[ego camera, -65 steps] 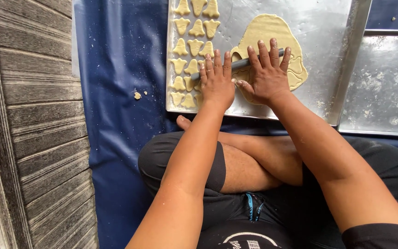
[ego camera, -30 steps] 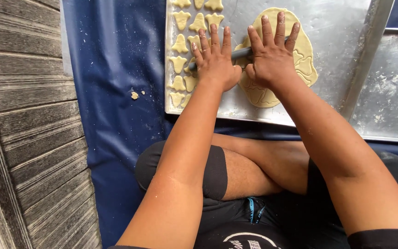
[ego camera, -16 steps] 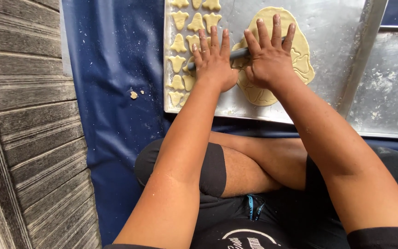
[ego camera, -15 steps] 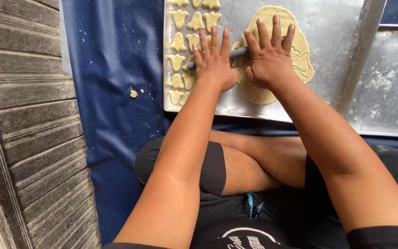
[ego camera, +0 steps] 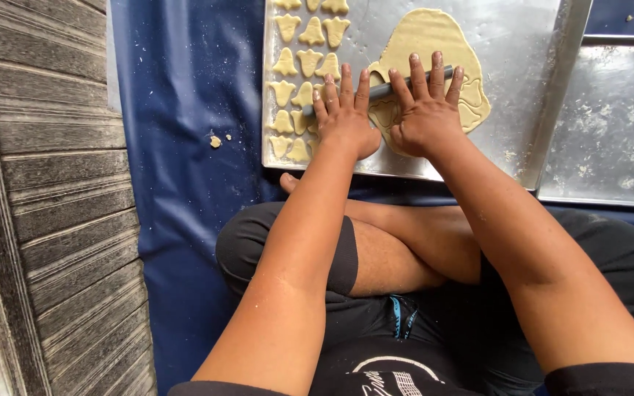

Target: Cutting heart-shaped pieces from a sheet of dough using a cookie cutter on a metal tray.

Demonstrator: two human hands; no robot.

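A thin grey rolling rod (ego camera: 380,91) lies across a flat sheet of pale dough (ego camera: 434,37) on a metal tray (ego camera: 522,66). My left hand (ego camera: 345,121) presses flat on the rod's left part, fingers spread, palm partly over cut dough shapes (ego camera: 301,62) laid in rows at the tray's left. My right hand (ego camera: 425,114) lies flat on the rod's right part, over the dough sheet's near edge. Cut outlines show in the dough beside my right hand.
A second floured metal tray (ego camera: 614,125) sits to the right. Blue sheeting (ego camera: 185,147) covers the floor, with dough crumbs (ego camera: 216,141) on it. A weathered wooden wall (ego camera: 38,183) runs along the left. My crossed legs are just below the tray.
Both hands pushed the rod away from me over the dough, then stayed about level in the last half second. The view shifted slightly.
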